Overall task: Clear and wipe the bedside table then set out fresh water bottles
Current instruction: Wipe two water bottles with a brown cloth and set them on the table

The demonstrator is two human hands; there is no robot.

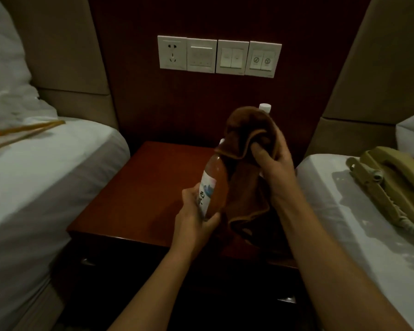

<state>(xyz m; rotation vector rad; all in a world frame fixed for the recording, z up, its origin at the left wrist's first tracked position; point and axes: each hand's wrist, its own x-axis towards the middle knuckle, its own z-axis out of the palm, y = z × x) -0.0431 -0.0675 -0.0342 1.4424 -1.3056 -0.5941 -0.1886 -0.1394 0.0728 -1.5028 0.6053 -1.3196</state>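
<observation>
Left hand: the left hand (196, 211) is wrapped round the lower body of a water bottle (212, 185), thumb at the near side, fingers curled round the label.
Bottle's lie: its long axis leans, base down toward the person and low in the palm, neck pointing up and away toward the wall, tipped a little to the right; the top end goes under the cloth, so the cap is mostly covered.
Bottle's place: held in the air above the bedside table (139, 187), over its right half, not touching the wood.
Right hand: the right hand (273, 163) grips a brown cloth (246, 168), thumb pinching a fold against the fingers.
Cloth: bunched at the top over the bottle's neck, the rest hanging down beside the bottle's right flank, its lower edge just above the tabletop.
Second bottle: a white-capped bottle (265, 107) shows behind the cloth near the back of the table; only the cap is plain, and I cannot tell what it rests on.
Table: dark red wood, glossy, standing between two beds.
Left bed: white bedding (46, 168), with yellowish sticks (26, 131) lying on it, blurred.
Right bed: an olive telephone (392, 185) lies on the white sheet.
Wall: a row of switch plates (219, 56) above the table.
</observation>
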